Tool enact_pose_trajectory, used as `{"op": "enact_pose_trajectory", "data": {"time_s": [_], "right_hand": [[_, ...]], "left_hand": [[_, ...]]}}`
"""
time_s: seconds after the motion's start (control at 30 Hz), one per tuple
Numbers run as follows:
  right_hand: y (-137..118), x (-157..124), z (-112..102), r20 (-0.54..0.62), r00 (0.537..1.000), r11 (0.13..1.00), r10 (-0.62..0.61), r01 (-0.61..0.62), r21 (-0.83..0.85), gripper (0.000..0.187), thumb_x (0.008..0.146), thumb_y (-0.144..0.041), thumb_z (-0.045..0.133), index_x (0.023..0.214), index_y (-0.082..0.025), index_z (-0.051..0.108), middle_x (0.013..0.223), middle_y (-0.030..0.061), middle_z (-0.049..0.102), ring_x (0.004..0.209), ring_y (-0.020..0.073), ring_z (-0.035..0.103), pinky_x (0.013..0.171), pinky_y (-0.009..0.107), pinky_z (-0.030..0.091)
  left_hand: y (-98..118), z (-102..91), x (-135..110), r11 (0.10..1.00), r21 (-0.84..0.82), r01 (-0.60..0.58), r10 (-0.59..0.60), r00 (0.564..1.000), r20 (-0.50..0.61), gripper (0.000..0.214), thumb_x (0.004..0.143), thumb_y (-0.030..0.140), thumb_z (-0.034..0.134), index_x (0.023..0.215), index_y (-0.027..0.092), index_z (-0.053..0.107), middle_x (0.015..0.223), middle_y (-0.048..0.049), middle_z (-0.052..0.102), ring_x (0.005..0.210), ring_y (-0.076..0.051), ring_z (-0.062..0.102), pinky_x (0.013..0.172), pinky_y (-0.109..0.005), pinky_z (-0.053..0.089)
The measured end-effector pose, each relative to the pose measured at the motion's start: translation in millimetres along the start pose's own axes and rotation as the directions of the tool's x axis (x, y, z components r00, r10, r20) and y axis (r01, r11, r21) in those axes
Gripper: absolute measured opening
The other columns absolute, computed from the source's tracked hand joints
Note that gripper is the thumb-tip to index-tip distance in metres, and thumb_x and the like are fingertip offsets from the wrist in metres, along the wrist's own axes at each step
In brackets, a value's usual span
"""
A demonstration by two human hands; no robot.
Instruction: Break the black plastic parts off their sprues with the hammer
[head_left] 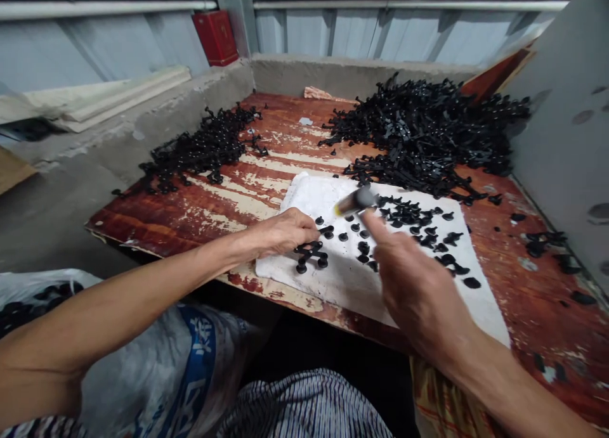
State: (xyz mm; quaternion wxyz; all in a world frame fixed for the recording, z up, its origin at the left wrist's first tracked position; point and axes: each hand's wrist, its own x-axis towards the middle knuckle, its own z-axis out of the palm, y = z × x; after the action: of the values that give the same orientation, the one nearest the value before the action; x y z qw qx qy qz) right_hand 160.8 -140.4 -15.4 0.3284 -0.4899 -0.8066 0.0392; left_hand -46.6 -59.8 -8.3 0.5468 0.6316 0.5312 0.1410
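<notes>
My left hand (288, 230) is closed in a pinch over a small black plastic part (311, 251) with round ends, low on the left side of a folded white cloth (309, 187). In my right hand (413, 279) is a small hammer (356, 201) with a dark, rounded head and a bit of yellow; it is smeared by motion and held above the cloth, its handle mostly hidden by the fingers. Several loose black knob-like pieces (343, 237) stand between the two hands. More black pieces (404, 213) lie scattered on the cloth's right side.
A big heap of black parts (419, 127) covers the back right of the worn red-brown board (266, 184); a smaller heap (200, 146) lies at left. A grey panel (566, 108) rises on the right. Below the board's left edge sits a white plastic bag (143, 374).
</notes>
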Motion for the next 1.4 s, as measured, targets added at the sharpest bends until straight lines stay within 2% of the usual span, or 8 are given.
{"op": "enact_pose_trajectory", "data": {"time_s": [0.1,0.37,0.57,0.77,0.87,1.17,1.27,1.4], "right_hand": [[7.0,2.3,1.2,0.163,0.986,1.0,0.023,-0.021,-0.013,0.062,0.081,-0.006,0.038,0.142,-0.017,0.046,0.075,0.007,0.062,0.055,0.017,0.053,0.053,0.033,0.051],[-7.5,7.6,-4.8,-0.106,0.994,0.992,0.01,0.004,0.13,0.059,0.089,-0.008,0.041,0.146,-0.026,0.04,0.107,0.01,0.068,0.079,0.0191,0.064,0.074,0.035,0.055],[4.1,3.8,2.3,0.152,0.988,0.999,0.023,-0.028,0.031,0.064,0.081,-0.007,0.041,0.142,-0.023,0.046,0.082,0.0073,0.064,0.058,0.0173,0.057,0.053,0.031,0.052],[-5.0,8.3,-6.0,-0.114,0.993,0.999,0.015,-0.01,0.042,0.06,0.087,-0.009,0.041,0.145,-0.022,0.043,0.083,0.0084,0.065,0.068,0.0201,0.062,0.062,0.034,0.054],[0.5,6.0,1.8,0.111,0.994,1.0,0.004,-0.002,-0.021,0.06,0.082,-0.007,0.036,0.139,-0.02,0.05,0.072,0.0069,0.062,0.053,0.0183,0.055,0.052,0.033,0.051],[0.9,8.5,1.2,0.115,0.984,0.985,0.137,-0.147,0.09,0.045,0.087,-0.019,0.04,0.129,-0.017,0.056,0.077,0.0063,0.064,0.059,0.0171,0.056,0.055,0.031,0.047],[-4.7,16.5,-2.4,0.11,0.947,0.891,0.301,-0.32,0.321,0.025,0.088,-0.03,0.049,0.104,-0.019,0.063,0.075,0.0032,0.061,0.063,0.0157,0.054,0.058,0.029,0.045],[-9.1,18.6,1.9,0.397,0.816,0.597,0.419,-0.577,0.556,0.018,0.082,-0.038,0.059,0.083,-0.02,0.057,0.053,-0.0069,0.044,0.042,0.0094,0.037,0.04,0.023,0.032]], "left_hand": [[3.6,-1.2,-0.1,1.0,0.023,0.021,-0.02,1.0,-0.016,0.022,0.075,0.019,0.056,0.054,0.016,0.054,0.048,0.0041,0.044,0.041,-0.005,0.034,0.044,-0.023,0.022],[9.4,-5.4,0.3,0.995,0.093,0.021,-0.023,1.0,0.017,0.024,0.074,0.017,0.056,0.05,0.016,0.053,0.044,0.0053,0.041,0.04,-0.006,0.031,0.043,-0.024,0.019],[9.4,-3.5,2.3,0.994,0.103,0.03,-0.031,1.0,0.006,0.02,0.073,0.018,0.056,0.053,0.016,0.054,0.047,0.0038,0.046,0.041,-0.006,0.035,0.044,-0.024,0.023],[7.2,-5.9,4.6,0.993,0.117,-0.004,-0.001,0.999,0.044,0.022,0.072,0.02,0.056,0.05,0.017,0.052,0.043,0.0046,0.04,0.039,-0.006,0.03,0.042,-0.025,0.018],[5.9,-5.4,4.4,0.992,0.126,-0.011,0.006,0.999,0.042,0.021,0.071,0.02,0.057,0.051,0.016,0.053,0.044,0.004,0.042,0.04,-0.006,0.032,0.042,-0.024,0.019],[5.9,-5.5,1.2,0.981,0.187,-0.058,0.049,0.997,0.055,0.023,0.076,0.02,0.051,0.053,0.017,0.05,0.047,0.0045,0.041,0.042,-0.007,0.033,0.044,-0.024,0.022],[12.2,-1.7,-5.2,0.946,0.275,-0.173,0.146,0.983,0.114,0.023,0.079,0.021,0.049,0.056,0.017,0.051,0.05,0.0039,0.044,0.045,-0.007,0.036,0.046,-0.024,0.024],[21.3,9.2,-19.7,0.845,0.367,-0.389,0.315,0.916,0.247,0.026,0.083,0.024,0.046,0.059,0.017,0.049,0.054,0.004,0.045,0.049,-0.008,0.038,0.049,-0.023,0.027]]}}
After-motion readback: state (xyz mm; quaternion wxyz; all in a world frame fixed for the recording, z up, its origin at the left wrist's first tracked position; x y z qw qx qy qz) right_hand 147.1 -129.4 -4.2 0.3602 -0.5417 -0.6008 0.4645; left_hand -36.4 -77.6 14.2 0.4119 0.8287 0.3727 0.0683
